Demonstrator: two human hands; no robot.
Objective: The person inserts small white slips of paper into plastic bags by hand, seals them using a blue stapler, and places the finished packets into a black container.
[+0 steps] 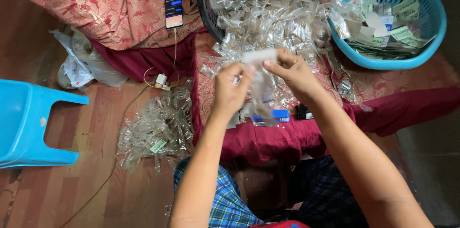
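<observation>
My left hand and my right hand are raised together over a low surface draped in red patterned cloth. Both pinch the same small clear plastic bag, which has a white strip along its top edge and hangs down between them. Behind the hands lies a big heap of clear plastic bags, spilling from a dark basket. Below the hands, on the cloth's front edge, rest a blue stapler and a small black object.
A turquoise basket with paper labels sits at the back right. A second pile of clear bags lies on the wooden floor at left, near a blue plastic stool. A phone on a charging cable rests on the cloth.
</observation>
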